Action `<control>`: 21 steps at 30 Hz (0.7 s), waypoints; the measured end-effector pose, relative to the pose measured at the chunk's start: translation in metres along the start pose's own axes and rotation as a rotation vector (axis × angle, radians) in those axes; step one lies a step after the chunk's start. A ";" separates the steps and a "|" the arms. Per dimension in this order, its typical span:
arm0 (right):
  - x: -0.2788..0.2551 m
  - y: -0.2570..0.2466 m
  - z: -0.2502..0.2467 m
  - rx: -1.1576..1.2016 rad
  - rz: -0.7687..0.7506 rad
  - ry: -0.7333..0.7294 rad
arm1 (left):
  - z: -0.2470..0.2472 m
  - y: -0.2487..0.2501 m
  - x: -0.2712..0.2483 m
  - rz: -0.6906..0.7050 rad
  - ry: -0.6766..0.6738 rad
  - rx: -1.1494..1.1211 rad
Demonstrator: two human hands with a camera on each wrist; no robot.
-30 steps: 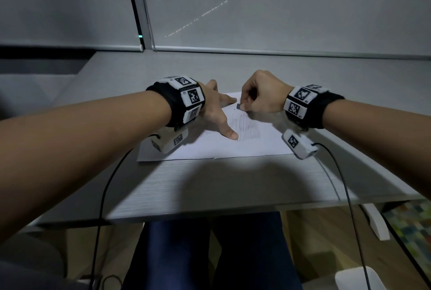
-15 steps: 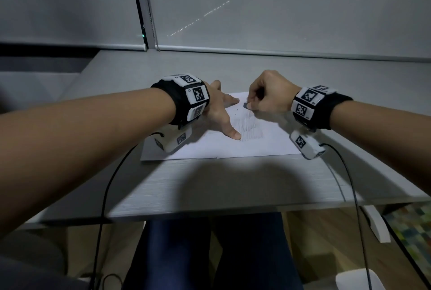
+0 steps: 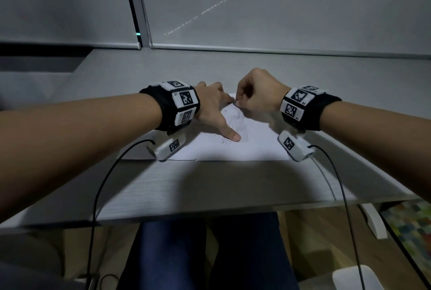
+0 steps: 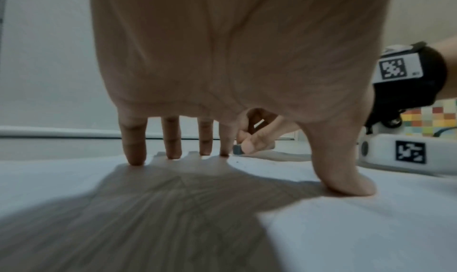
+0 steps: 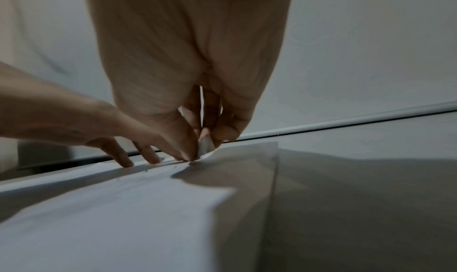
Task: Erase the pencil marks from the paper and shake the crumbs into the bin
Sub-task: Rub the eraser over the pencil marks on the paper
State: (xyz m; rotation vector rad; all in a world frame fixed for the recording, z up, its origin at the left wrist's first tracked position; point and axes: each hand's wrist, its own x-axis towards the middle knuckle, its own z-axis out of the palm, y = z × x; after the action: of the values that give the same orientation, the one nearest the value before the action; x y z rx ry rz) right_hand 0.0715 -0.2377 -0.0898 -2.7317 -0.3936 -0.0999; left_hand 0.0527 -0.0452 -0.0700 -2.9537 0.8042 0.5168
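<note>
A white sheet of paper (image 3: 256, 147) lies on the grey desk, with faint pencil lines (image 3: 239, 121) across its middle. My left hand (image 3: 214, 112) is spread on the sheet, fingertips (image 4: 133, 159) and thumb pressing it flat. My right hand (image 3: 256, 96) pinches a small grey eraser (image 3: 236, 103) between thumb and fingers at the far end of the lines, close to the left index finger. The left wrist view has the eraser (image 4: 237, 149) just beyond my fingers. In the right wrist view the eraser (image 5: 205, 145) touches the paper (image 5: 123, 208), with dark crumbs nearby.
The desk (image 3: 210, 184) ends near my lap, with a window blind (image 3: 279, 9) behind it. Cables hang from both wrist cameras over the desk's front edge. On the floor at lower right sits a white object (image 3: 356, 278), beside a coloured chequered mat (image 3: 415, 224).
The right hand with the eraser has slid away from me along the pencil lines, toward the sheet's far edge. The left hand keeps pressing the paper in the same spot.
</note>
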 end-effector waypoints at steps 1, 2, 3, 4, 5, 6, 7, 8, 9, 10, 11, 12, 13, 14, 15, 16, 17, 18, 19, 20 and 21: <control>0.002 0.000 0.000 -0.013 -0.002 0.010 | 0.000 0.000 0.001 -0.009 -0.008 0.000; 0.003 0.000 0.000 -0.022 -0.004 0.016 | -0.001 0.001 0.000 -0.016 -0.014 -0.003; 0.005 0.001 0.000 -0.028 -0.006 0.017 | -0.002 0.001 0.000 -0.022 -0.016 -0.009; 0.006 0.002 0.000 -0.033 -0.013 0.015 | -0.002 0.001 0.000 -0.027 -0.013 -0.015; 0.006 0.002 0.000 -0.039 -0.024 0.007 | -0.001 0.000 0.000 -0.032 -0.007 -0.022; 0.005 0.001 0.001 -0.046 -0.039 -0.006 | 0.000 0.000 0.000 -0.035 -0.002 -0.029; 0.004 -0.001 0.000 -0.049 -0.057 -0.026 | 0.001 -0.001 0.001 -0.037 0.004 -0.037; 0.002 -0.003 -0.001 -0.045 -0.078 -0.055 | 0.002 -0.001 0.001 -0.037 0.008 -0.044; 0.000 -0.005 -0.002 -0.037 -0.097 -0.088 | 0.003 -0.002 0.000 -0.037 0.010 -0.047; 0.000 -0.007 -0.004 -0.030 -0.107 -0.107 | 0.003 -0.001 0.001 -0.037 0.010 -0.042; 0.001 -0.008 -0.004 -0.026 -0.101 -0.109 | 0.003 -0.002 0.002 -0.037 0.009 -0.037; 0.004 -0.007 -0.004 -0.020 -0.080 -0.097 | 0.003 -0.002 0.003 -0.037 0.005 -0.034; 0.007 -0.005 -0.004 -0.016 -0.048 -0.073 | 0.003 -0.002 0.004 -0.038 0.002 -0.035; 0.011 -0.004 -0.004 -0.014 -0.019 -0.045 | 0.003 -0.003 0.005 -0.037 0.003 -0.039; 0.014 -0.003 -0.003 -0.017 0.008 -0.020 | 0.004 -0.004 0.006 -0.037 0.004 -0.043; 0.015 -0.002 -0.002 -0.021 0.024 -0.002 | 0.004 -0.004 0.006 -0.035 0.002 -0.047; 0.014 -0.004 -0.002 -0.021 0.029 0.001 | 0.005 -0.005 0.007 -0.035 -0.001 -0.051; 0.012 -0.006 -0.001 -0.017 0.021 -0.011 | 0.005 -0.005 0.007 -0.034 -0.004 -0.050; 0.009 -0.010 0.000 -0.012 0.003 -0.037 | 0.005 -0.005 0.007 -0.033 -0.004 -0.048; 0.005 -0.015 0.002 -0.005 -0.019 -0.065 | 0.006 -0.006 0.007 -0.033 -0.003 -0.044; 0.002 -0.018 0.002 -0.001 -0.031 -0.080 | 0.005 -0.006 0.008 -0.032 0.000 -0.038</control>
State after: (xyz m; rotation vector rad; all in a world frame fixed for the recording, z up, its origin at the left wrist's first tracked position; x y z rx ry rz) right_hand 0.0682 -0.2199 -0.0852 -2.7370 -0.4587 0.0017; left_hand 0.0607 -0.0433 -0.0780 -2.9960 0.7538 0.5356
